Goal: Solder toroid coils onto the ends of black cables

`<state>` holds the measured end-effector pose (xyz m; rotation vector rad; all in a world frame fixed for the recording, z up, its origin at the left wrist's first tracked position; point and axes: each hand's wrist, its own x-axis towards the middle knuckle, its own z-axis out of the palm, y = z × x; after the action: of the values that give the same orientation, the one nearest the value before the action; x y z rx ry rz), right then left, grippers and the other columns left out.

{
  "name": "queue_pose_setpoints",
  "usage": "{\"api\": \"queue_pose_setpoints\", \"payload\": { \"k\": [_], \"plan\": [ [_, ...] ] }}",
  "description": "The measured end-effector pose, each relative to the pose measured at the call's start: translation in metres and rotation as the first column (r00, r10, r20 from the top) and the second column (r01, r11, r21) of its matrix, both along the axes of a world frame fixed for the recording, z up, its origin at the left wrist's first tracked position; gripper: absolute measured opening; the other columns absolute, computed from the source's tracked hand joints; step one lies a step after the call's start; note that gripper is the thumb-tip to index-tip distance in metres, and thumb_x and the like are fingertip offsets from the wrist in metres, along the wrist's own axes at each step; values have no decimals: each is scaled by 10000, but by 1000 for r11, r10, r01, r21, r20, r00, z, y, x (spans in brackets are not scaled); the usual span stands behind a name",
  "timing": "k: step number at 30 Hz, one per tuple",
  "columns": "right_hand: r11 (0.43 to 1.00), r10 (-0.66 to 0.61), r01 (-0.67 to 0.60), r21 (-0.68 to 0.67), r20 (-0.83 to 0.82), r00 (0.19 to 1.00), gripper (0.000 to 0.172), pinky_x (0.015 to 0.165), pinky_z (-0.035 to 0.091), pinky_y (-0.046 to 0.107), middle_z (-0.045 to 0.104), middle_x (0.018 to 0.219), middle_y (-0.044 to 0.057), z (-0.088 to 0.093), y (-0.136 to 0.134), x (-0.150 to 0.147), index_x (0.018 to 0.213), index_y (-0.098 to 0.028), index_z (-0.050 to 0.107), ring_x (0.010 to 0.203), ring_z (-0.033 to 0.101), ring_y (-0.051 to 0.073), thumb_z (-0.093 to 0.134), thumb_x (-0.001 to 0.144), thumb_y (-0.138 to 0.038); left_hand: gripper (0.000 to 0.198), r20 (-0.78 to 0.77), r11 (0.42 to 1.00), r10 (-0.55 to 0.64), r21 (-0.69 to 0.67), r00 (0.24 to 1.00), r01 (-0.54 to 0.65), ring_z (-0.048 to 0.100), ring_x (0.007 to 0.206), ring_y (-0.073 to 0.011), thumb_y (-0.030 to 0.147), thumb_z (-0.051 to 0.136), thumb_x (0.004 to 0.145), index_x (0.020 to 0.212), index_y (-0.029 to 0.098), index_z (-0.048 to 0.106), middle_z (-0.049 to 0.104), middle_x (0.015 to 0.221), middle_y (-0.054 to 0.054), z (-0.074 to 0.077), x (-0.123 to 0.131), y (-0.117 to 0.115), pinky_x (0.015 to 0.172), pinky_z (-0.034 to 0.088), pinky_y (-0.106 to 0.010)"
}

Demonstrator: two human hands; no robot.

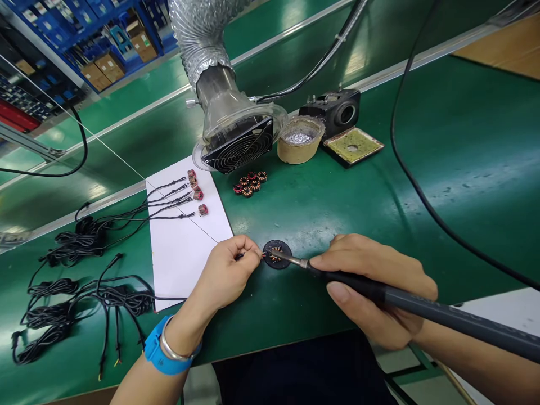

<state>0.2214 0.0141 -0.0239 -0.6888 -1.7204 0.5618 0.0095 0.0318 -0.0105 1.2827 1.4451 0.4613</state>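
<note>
My right hand [379,287] grips a soldering iron [422,309] like a pen. Its metal tip reaches a small wire-wound ring coil [276,253] on a round black pad [282,264]. At the pad's left side, the fingertips of my left hand [230,270] are pinched around a black cable end, mostly hidden by the fingers. A thin pale wire [139,173] slants down from the upper left to this hand. Whether the cable's leads touch the coil, I cannot tell. Several more ring coils [251,184] lie grouped behind the pad.
Cables with coils [198,194] lie on a white sheet [181,253]; bundled black cables [84,242] are at left. A fume extractor [240,135] hangs over the bench. Behind stand a solder-filled bowl [297,152], an iron holder [348,109] and a sponge tray [354,145].
</note>
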Motion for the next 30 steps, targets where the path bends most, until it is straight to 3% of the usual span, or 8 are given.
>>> {"api": "queue_pose_setpoints", "payload": {
  "k": [16,30],
  "plan": [
    [997,28,-25,-68,37,999,276,486,447,291,607,643,21,0,-1,-2,1013,-193,640,523,529,137,530,775,-105,154,14,1000,5,-1,1000,-5,302,525,-78,265,504,835,715,176,537,373,576,68,-1,-1,0,495,245,-211],
    [999,2,-3,-37,-28,1000,277,487,454,289,620,658,34,-1,0,-1,999,-155,651,541,548,140,552,749,-88,150,13,1000,4,0,1000,-4,304,526,-78,255,503,840,724,173,549,378,577,65,-1,0,0,493,241,-209]
  ]
}}
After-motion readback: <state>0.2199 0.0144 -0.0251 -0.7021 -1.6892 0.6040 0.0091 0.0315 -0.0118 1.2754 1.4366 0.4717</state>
